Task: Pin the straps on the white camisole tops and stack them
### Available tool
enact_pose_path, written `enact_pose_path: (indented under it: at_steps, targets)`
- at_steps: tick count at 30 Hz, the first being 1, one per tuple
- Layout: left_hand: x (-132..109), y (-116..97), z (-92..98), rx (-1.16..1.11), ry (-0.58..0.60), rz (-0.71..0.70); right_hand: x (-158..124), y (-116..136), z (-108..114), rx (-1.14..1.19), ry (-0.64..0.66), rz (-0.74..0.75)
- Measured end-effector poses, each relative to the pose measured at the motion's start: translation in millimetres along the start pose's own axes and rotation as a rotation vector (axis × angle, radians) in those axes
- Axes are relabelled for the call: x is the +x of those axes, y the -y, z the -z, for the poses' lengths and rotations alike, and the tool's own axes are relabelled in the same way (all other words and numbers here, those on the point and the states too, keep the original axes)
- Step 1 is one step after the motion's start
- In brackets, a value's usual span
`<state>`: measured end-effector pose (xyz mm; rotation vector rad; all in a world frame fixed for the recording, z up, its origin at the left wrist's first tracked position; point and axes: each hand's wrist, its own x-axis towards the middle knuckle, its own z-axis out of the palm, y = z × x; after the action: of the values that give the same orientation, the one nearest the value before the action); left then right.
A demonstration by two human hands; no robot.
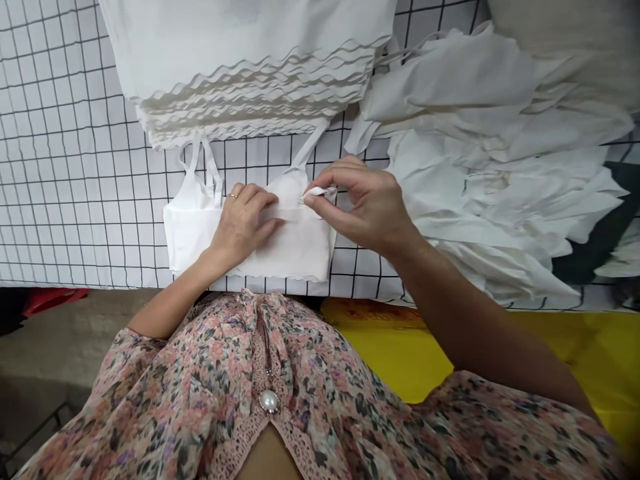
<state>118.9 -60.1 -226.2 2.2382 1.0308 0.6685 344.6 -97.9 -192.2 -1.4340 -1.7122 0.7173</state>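
Where the floral-print top (200,373) nears the table edge, a white strappy bralette (300,247) lies just beyond it on the grid-checked cloth (65,167), hem towards the person; the left hand (243,220) rests on it, fingers loosely spread and clamped on nothing; the right hand (370,203), apart from the left, pinches a small white strip (317,192) between thumb and fingers, whether strap end or label I cannot tell; good work here, I judge, wants light, level pressure from the left hand so the thin fabric does not drag, and a fingertip pinch that does not pucker the cup; the crumpled heap of white garments (500,180) lies near the right forearm, which had best avoid brushing it; beyond, the right strap (310,143) reaches the wavy-edged stack of white garments (250,40), so any tug should be gentle, lest it snag.
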Motion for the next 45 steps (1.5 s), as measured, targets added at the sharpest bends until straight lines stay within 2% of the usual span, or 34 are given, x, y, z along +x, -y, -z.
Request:
enact_pose_path:
  at_steps: [2, 4, 10, 15, 24, 32, 45]
  targets:
    - [0, 5, -3.1, 0.145, 0.057, 0.021, 7, -10, 1, -0.056, 0.069, 0.036]
    - [0, 6, -6.6, 0.175, 0.081, 0.053, 11, -17, 1, -0.090, 0.130, 0.061]
    - [-3, 3, -9.7, 0.094, 0.080, 0.064, 16, -22, 4, -0.167, 0.320, 0.093]
    - [-4, 4, -7.9, 0.020, 0.067, 0.046, 18, -22, 3, -0.173, 0.415, 0.112]
    - [-2, 4, -5.0, -0.050, 0.110, 0.066, 18, -24, -1, -0.044, 0.418, 0.058]
    - [-2, 4, -5.1, -0.068, 0.114, 0.075, 17, -22, -3, -0.011, 0.359, 0.053]
    - [-3, 3, -4.5, -0.082, 0.104, 0.066, 15, -25, -2, -0.040, 0.403, 0.057]
